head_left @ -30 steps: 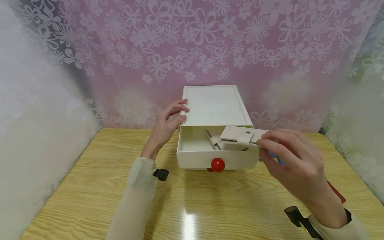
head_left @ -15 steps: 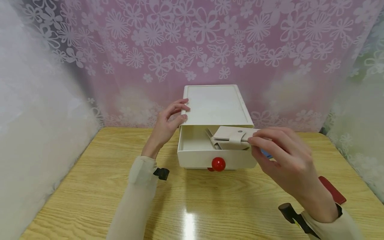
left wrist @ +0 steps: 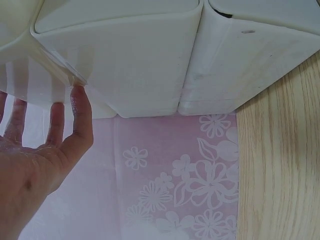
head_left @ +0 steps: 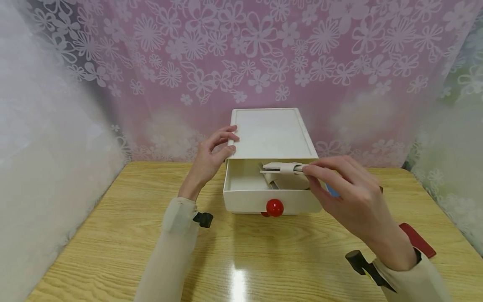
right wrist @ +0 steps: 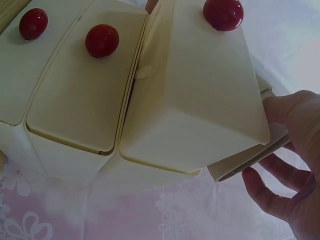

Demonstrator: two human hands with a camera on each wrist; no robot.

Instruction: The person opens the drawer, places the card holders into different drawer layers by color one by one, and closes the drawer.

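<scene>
A white drawer cabinet point(head_left: 271, 132) stands at the back of the table, its top drawer point(head_left: 249, 202) pulled out. My left hand point(head_left: 212, 153) steadies the cabinet, fingertips on the left edge of its top; in the left wrist view the fingers point(left wrist: 82, 112) touch its white wall. My right hand point(head_left: 349, 195) pinches a cream snap-strap wallet point(head_left: 284, 167) over the drawer's right part. The wallet is seen nearly edge-on, its right end hidden by the fingers. Inside the drawer lie a slim item with a pale band point(head_left: 270, 178) and a pale flat piece point(head_left: 294, 181).
Red round knobs point(head_left: 274, 207) mark the drawer fronts; lower drawers point(right wrist: 75, 85) are closed. A dark red flat case point(head_left: 418, 240) lies on the wooden table point(head_left: 113, 235) at right. Something blue point(head_left: 333, 191) shows behind my right hand. A floral curtain point(head_left: 279, 63) hangs behind.
My right hand has moved left with the wallet, further over the drawer. The wallet has tilted from showing its broad face to nearly edge-on. My left hand stays put.
</scene>
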